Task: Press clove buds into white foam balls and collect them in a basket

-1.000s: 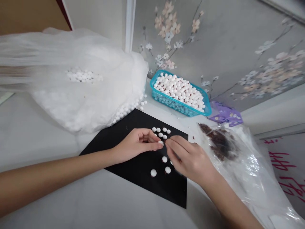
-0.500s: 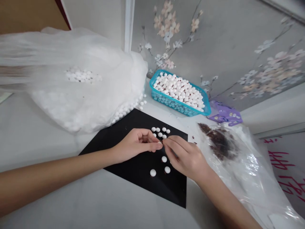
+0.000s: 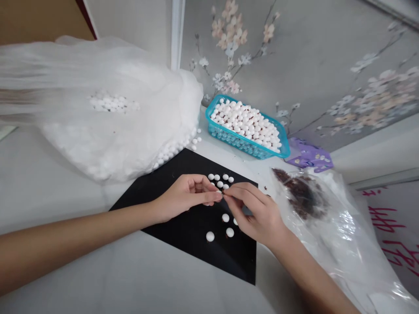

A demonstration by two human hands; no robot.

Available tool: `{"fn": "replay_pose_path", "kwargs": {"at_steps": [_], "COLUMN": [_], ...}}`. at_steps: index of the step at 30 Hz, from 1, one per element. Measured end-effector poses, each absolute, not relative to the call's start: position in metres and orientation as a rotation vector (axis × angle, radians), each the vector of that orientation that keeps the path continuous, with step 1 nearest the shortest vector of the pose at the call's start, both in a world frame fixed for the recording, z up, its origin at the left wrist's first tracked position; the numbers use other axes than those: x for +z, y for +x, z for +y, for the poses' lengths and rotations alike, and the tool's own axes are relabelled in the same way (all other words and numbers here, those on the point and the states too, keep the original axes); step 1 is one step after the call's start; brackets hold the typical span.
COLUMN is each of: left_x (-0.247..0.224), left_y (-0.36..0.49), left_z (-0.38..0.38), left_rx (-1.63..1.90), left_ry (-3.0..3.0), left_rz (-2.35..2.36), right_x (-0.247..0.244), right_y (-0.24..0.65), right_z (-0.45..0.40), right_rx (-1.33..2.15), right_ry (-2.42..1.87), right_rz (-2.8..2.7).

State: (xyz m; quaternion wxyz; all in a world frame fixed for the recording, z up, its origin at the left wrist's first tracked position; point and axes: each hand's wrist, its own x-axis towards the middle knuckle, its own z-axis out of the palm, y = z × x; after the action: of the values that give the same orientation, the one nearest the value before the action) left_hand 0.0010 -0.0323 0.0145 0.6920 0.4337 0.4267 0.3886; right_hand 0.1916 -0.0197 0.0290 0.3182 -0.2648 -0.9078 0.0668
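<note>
Over a black mat (image 3: 193,244), my left hand (image 3: 191,194) pinches a small white ball (image 3: 219,192) between thumb and fingers. Close against it, my right hand (image 3: 258,213) has its thumb and forefinger pressed together at the ball's edge. Whatever those fingertips hold is too small to make out. Several white balls (image 3: 220,184) lie on the mat just beyond my hands. Nearer to me are more loose balls (image 3: 210,236), with dark bits showing beneath them. My right hand partly hides one of these.
A turquoise basket (image 3: 242,147) heaped with white balls stands at the back. To the left bulges a large white translucent bag (image 3: 131,131) of balls. A clear plastic bag (image 3: 340,235) with dark brown pieces (image 3: 303,194) lies right, near a purple packet (image 3: 309,155).
My hands stay together over the mat with only a slight shift. The right fingers have opened out a little from the palm, uncovering more of a ball beside them.
</note>
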Motion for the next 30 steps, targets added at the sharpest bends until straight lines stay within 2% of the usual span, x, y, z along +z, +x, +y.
{"fn": "replay_pose_path", "kwargs": {"at_steps": [13, 30], "left_x": [0.016, 0.011], "left_y": [0.001, -0.001], "left_z": [-0.033, -0.03], "left_rx": [0.827, 0.922], "left_ry": [1.026, 0.91], "left_rz": [1.075, 0.922], "right_x": [0.025, 0.019], "right_y": [0.19, 0.179], "right_z": [-0.019, -0.019], "right_rx": [0.261, 0.333], "right_ry": [-0.713, -0.746], "right_rz": [-2.346, -2.241]}}
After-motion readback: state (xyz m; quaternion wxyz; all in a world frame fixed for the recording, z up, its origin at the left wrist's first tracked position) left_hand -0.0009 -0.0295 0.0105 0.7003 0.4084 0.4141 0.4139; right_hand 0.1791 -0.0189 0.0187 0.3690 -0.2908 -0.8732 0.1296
